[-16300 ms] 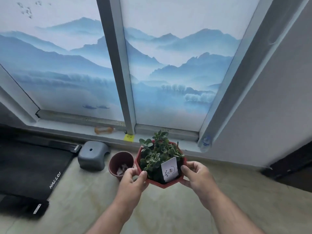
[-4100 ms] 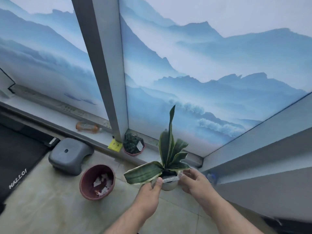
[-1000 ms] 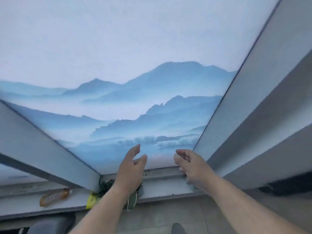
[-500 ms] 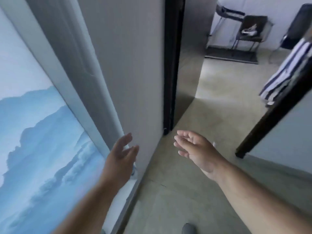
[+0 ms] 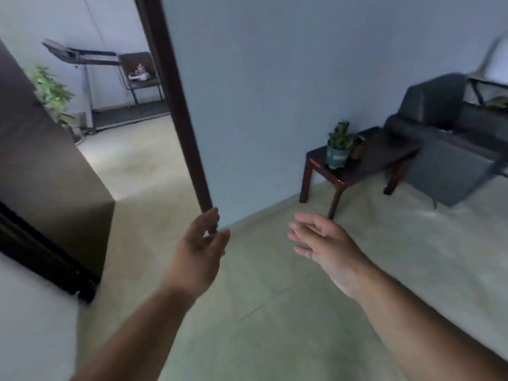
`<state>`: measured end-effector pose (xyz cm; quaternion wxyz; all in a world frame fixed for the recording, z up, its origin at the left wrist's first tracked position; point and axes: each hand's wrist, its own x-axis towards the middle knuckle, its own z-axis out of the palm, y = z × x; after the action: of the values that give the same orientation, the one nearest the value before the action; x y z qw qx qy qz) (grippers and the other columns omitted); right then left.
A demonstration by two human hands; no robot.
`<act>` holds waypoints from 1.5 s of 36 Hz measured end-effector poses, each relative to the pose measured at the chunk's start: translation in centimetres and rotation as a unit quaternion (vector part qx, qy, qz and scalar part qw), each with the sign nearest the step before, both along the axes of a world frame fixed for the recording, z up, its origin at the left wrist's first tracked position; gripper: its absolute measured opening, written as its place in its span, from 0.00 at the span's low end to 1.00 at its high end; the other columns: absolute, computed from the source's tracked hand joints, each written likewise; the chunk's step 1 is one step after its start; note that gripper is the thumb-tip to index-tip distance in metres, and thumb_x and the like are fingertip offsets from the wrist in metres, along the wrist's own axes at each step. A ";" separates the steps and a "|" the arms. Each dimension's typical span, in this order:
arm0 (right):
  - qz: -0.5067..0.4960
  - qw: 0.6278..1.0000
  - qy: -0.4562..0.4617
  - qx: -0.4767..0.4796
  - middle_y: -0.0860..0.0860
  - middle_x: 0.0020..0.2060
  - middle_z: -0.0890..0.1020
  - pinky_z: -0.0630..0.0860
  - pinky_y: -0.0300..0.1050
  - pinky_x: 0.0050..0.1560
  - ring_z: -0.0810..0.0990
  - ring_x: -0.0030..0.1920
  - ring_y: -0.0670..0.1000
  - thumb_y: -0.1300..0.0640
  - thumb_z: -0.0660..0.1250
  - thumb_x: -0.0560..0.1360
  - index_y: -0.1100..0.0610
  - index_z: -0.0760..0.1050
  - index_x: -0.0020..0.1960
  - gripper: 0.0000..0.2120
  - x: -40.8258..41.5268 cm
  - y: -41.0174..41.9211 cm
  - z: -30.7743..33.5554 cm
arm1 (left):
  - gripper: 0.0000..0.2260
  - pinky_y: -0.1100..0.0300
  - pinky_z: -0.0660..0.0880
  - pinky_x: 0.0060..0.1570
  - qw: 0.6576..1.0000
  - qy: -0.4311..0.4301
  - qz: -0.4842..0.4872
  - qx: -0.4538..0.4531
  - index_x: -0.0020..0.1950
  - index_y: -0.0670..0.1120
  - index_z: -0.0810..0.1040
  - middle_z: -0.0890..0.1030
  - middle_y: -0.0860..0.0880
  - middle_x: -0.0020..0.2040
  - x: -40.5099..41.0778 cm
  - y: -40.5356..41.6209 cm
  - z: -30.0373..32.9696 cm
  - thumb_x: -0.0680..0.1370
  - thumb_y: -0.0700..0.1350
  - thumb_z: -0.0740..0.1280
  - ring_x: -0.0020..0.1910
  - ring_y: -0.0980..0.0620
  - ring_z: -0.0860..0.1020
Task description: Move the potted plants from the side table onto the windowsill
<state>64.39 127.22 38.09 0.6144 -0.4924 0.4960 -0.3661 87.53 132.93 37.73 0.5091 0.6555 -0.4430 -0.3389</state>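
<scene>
Both forearms reach forward over the floor, empty. Left hand (image 5: 202, 250) raised, palm turned inward, fingers loosely apart, holding nothing. Right hand (image 5: 325, 244) palm inward, fingers straight and slightly spread, holding nothing. Potted plant (image 5: 338, 148) in a teal pot stands on the dark worktop (image 5: 384, 158) by the wall, well apart from both hands. Grey sofa (image 5: 450, 133) just beside it.
</scene>
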 end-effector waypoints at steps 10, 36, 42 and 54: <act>-0.153 0.988 -0.009 -0.026 0.52 0.63 0.81 0.77 0.54 0.68 0.83 0.61 0.47 0.52 0.68 0.80 0.52 0.73 0.68 0.17 -22.5 -6.7 2.3 | 0.20 0.55 0.81 0.58 0.988 -0.013 -0.157 0.008 0.72 0.59 0.69 0.73 0.59 0.70 -22.0 -12.8 2.8 0.80 0.50 0.67 0.59 0.57 0.80; -0.275 0.958 0.079 0.016 0.50 0.59 0.83 0.79 0.55 0.65 0.83 0.60 0.49 0.51 0.67 0.81 0.51 0.74 0.67 0.16 -41.9 -32.6 -0.7 | 0.21 0.54 0.81 0.53 0.969 0.091 -0.215 0.086 0.74 0.51 0.69 0.74 0.50 0.70 -41.4 -46.5 -3.1 0.81 0.47 0.66 0.63 0.49 0.78; -0.275 0.958 0.065 0.040 0.48 0.58 0.84 0.79 0.54 0.65 0.84 0.59 0.48 0.52 0.67 0.81 0.50 0.74 0.65 0.13 -43.8 -39.5 -1.8 | 0.21 0.59 0.80 0.48 0.967 0.096 -0.211 0.102 0.74 0.51 0.68 0.73 0.52 0.68 -44.1 -53.3 -3.6 0.81 0.47 0.66 0.62 0.50 0.77; -0.211 0.973 0.043 0.086 0.48 0.59 0.84 0.80 0.46 0.57 0.84 0.59 0.48 0.51 0.68 0.80 0.53 0.74 0.68 0.17 -54.1 -54.8 -6.6 | 0.22 0.50 0.81 0.53 0.976 0.078 -0.139 0.148 0.74 0.50 0.68 0.75 0.51 0.68 -53.0 -65.6 -6.9 0.81 0.47 0.67 0.57 0.51 0.80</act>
<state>10.27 72.46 31.50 0.5410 -0.3372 0.6447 -0.4218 34.52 67.31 30.84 0.3872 0.6273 -0.4334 -0.5184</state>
